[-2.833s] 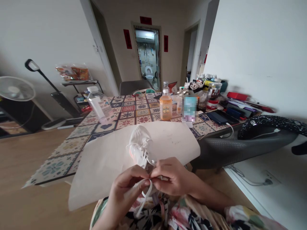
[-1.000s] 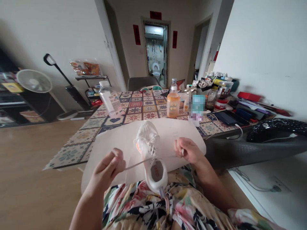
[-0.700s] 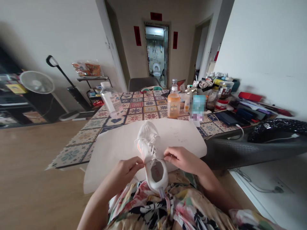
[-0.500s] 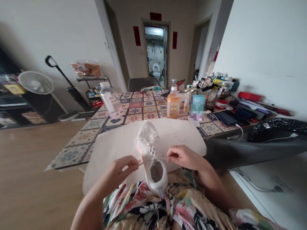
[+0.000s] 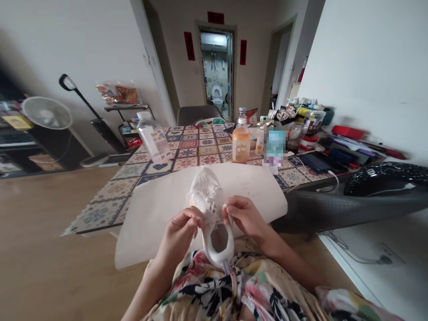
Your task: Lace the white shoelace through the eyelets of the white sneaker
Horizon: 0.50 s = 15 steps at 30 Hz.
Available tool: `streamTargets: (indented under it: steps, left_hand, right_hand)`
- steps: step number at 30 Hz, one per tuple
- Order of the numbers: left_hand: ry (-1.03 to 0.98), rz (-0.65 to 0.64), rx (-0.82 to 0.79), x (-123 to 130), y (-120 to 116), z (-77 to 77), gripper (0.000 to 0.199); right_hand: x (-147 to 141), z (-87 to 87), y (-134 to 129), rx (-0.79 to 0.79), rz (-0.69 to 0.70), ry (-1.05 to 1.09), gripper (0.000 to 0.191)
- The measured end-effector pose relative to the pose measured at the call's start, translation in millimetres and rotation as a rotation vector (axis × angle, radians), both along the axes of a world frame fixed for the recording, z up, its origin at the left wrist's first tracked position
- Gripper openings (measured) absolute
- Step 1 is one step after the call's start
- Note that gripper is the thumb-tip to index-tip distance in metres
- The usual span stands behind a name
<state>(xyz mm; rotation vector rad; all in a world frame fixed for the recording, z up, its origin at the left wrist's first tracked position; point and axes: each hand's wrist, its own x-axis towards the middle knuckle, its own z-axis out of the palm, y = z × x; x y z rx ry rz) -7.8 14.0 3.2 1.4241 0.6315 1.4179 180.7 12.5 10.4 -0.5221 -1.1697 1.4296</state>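
Note:
A white lace-up shoe (image 5: pixel 218 257) lies with its toe pointing away from me and its heel at my lap. Part of it rests on a large white sheet of paper (image 5: pixel 157 196). On the left of the shoe's opening, my left hand (image 5: pixel 183 225) is closed in a pinch on a white shoelace. My right hand (image 5: pixel 241 213) pinches a lace too, close by the tongue on the right side. White laces cross the shoe between both hands; their exact path is hard to make out.
On the patterned tablecloth (image 5: pixel 100 207) stand a clear bottle (image 5: pixel 154 140) at left and an orange drink bottle (image 5: pixel 241 145) ahead. Phones (image 5: pixel 321 164), jars and papers crowd the right side. A grey chair (image 5: pixel 317 214) with a shiny black item on it stands at right.
Both hands have moved inward toward the shoe's opening and slightly up. The laces, stretched out to the sides before, are now held close to the shoe.

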Motion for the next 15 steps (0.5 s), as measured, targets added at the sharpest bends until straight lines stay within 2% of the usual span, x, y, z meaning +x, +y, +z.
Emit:
streamTargets:
  steps: [3,7,10,13,15]
  left_hand:
    - [0.043,-0.005,0.018,1,-2,4.0,0.032]
    - [0.102,-0.034,0.046,8,-8,11.1,0.027]
    - [0.097,-0.036,0.02,16,-10,13.0,0.027]
    - [0.108,-0.02,-0.028,21,-11,12.9,0.037]
    - [0.142,0.002,-0.043,21,-11,12.7,0.035]
  right_hand:
    - [0,3.6,-3,0.051,-0.053,-0.069,0.028]
    - [-1,8.0,-12,0.269,-0.214,-0.321,0.022]
    - [-1,7.0,-17,0.337,-0.287,-0.436,0.014]
    - [1,5.9,-18,0.366,-0.274,-0.474,0.011]
    - [3,6.7,-19,0.386,-0.248,-0.494,0.011]
